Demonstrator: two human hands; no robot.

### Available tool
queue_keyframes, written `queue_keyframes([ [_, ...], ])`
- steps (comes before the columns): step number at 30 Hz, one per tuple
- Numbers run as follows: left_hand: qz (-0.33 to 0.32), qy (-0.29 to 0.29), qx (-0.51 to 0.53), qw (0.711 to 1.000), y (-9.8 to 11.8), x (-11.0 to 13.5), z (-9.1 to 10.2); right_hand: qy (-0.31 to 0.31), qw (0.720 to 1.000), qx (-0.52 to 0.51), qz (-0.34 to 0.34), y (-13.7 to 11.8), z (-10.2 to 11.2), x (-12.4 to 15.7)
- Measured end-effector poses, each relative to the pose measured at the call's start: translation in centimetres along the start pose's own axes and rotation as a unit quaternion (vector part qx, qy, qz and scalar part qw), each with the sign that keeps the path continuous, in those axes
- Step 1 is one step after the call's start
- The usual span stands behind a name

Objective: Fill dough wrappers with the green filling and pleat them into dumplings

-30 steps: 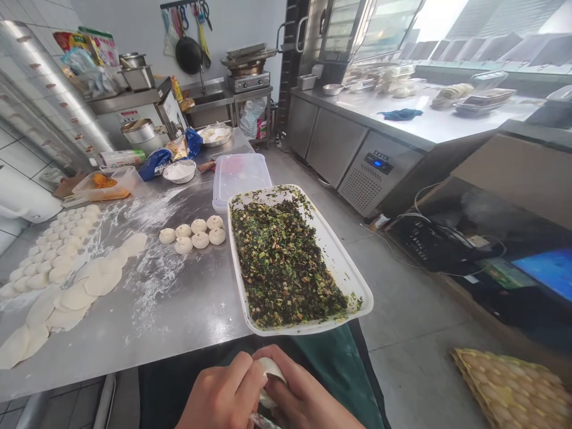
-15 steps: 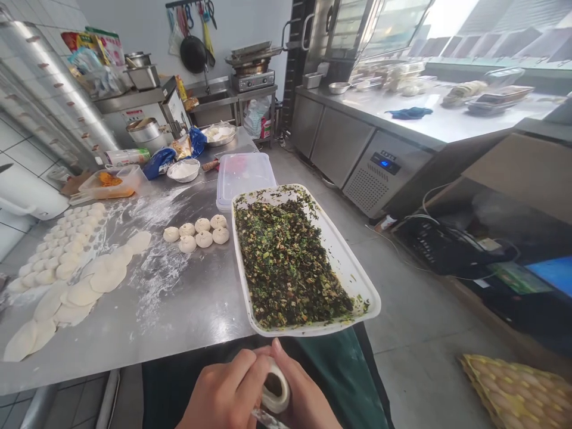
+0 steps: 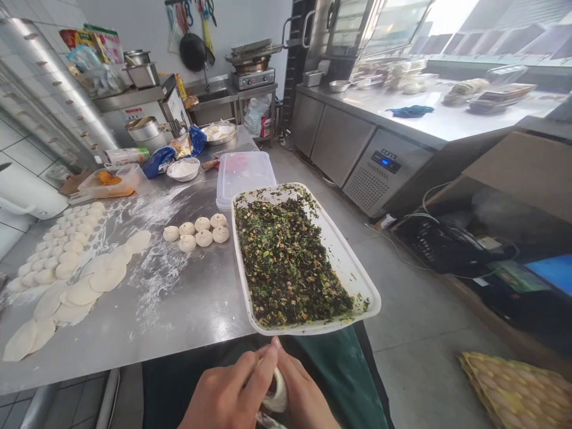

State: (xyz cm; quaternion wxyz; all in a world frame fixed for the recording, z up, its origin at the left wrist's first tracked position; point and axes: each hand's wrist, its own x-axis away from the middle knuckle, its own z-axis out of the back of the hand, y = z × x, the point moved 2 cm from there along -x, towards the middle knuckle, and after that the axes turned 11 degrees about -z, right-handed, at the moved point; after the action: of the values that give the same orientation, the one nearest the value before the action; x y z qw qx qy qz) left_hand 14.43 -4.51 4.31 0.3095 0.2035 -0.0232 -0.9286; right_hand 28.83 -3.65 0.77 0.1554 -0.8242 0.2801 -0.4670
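Observation:
At the bottom edge, my left hand and my right hand close together around a white dough wrapper with dark filling inside. Their fingertips meet above it, below the table's front edge. Just beyond them a white rectangular tray full of chopped green filling overhangs the steel table. Several finished round buns sit left of the tray. Flat dough rounds and small dough pieces lie on the floured left side.
A clear lidded container stands behind the tray, with a bowl of flour and an orange-filled tub further left. A steel counter runs along the right. An egg carton lies on the floor at lower right.
The wrapper was open half a second ago with the filling showing; now my fingers have pinched closer over it and the hands sit slightly lower. The view has shifted a little.

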Motion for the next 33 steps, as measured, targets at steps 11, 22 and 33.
queue_keyframes([
  [11,-0.02,0.029,-0.005,0.999,0.1,-0.5,0.5,-0.012,0.998,0.052,0.013,-0.1,0.6,0.2],
  [22,0.0,0.062,-0.013,0.998,-0.1,-0.7,1.6,-0.075,0.996,0.036,0.024,0.1,0.0,-0.2],
  [33,0.021,0.064,-0.016,0.998,0.0,-1.0,2.2,-0.063,0.996,0.061,0.01,0.6,0.1,-0.7],
])
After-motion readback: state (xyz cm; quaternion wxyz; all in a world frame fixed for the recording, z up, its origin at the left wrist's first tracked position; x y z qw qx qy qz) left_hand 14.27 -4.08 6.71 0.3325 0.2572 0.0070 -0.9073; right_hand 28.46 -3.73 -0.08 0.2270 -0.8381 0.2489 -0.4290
